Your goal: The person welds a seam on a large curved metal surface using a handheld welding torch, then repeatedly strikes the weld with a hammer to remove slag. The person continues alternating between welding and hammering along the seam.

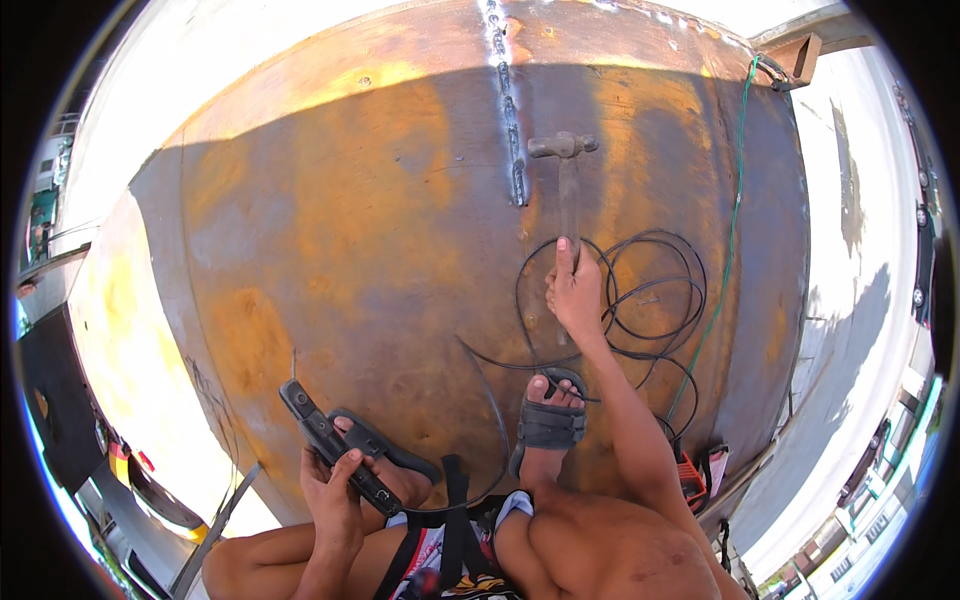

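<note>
My right hand [578,290] grips the wooden or grimy handle of a ball-peen hammer [565,146], its head raised just right of the lower end of a bumpy weld seam [508,110] on the rusty steel surface [330,220]. My left hand [335,485] is closed on a black welding electrode holder [310,415], low at the left, with a thin rod [294,362] sticking up from its jaw. A black cable [490,390] runs from near the holder across the steel.
My sandalled feet [550,420] rest on the steel. Loops of black cable [690,300] lie right of the hammer, beside a green line [738,200]. An orange machine [692,480] is at lower right, a steel bracket [800,60] at upper right. The curved edges drop toward pale ground.
</note>
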Demonstrator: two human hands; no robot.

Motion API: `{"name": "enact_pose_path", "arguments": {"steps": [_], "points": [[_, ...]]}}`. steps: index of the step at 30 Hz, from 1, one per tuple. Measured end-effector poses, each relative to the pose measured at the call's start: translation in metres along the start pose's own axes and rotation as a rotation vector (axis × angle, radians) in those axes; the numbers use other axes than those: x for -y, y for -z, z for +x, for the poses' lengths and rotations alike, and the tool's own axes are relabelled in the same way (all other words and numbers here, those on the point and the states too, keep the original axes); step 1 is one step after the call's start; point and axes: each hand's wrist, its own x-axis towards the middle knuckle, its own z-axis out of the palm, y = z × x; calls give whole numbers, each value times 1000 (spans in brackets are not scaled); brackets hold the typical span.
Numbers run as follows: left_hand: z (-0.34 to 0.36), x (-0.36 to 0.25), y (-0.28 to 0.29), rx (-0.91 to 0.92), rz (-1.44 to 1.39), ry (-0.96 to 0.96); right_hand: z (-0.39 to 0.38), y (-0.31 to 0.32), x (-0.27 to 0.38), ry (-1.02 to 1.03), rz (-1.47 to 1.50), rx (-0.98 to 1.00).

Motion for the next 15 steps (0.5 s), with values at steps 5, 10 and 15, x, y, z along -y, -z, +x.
{"name": "enact_pose_path", "arguments": {"steps": [5,10,15], "points": [[1,0,1,-19,-3,2,6,7,-3,37,-239,33],[2,0,-2,-25,5,21,11,9,-13,38,-314,32],[3,2,-2,-6,-4,-14,12,14,-18,78,-301,-8]]}}
